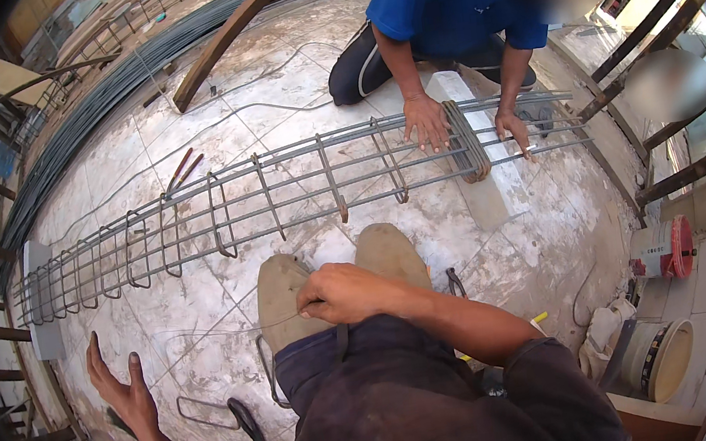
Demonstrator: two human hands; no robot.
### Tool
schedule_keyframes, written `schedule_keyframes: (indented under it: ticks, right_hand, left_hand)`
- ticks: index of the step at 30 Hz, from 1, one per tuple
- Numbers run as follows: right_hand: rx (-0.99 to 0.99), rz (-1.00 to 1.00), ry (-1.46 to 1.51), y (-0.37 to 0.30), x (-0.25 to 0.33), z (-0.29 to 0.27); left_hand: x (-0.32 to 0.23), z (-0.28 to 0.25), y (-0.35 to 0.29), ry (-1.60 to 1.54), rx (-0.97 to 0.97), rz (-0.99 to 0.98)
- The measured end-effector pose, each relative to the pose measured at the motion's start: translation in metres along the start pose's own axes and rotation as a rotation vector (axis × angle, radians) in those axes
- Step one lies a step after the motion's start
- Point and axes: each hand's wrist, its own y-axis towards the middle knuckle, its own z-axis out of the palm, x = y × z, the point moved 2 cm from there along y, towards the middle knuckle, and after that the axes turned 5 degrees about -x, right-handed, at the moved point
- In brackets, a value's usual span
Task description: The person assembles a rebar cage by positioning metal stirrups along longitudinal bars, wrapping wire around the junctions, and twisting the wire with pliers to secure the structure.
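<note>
Tiled floor [195,301], one rebar cage [269,197], one held wire [243,328]

From the wearer's head, the wide fisheye view is looking steeply down over a dark shirt [430,414] at the floor [204,296], taking in the steel cage [331,179] nearby and a co-worker [454,5] beyond

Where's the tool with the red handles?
The red-handled tool lies left of centre in the head view, on the floor by the far edge of the steel-bar cage.
</note>
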Motion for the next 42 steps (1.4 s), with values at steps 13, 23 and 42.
schedule_keyframes:
  ticks: [13,23,42]
  right_hand:
    - [-0.172,-0.159,-0.093,-0.003,0.045,-0.020]
    - [-0.457,0.024,0.277,0.000,0.030,0.000]
    - [-0.799,0.145,0.422,-0.008,0.010,0.023]
  left_hand:
    - [-0.144,0.068,-0.067,-0.815,0.625,-0.353]
    - [-0.175,0.093,-0.054,-0.846,0.475,-0.199]
    - [-0.189,0.133,-0.068,-0.923,0.506,-0.319]
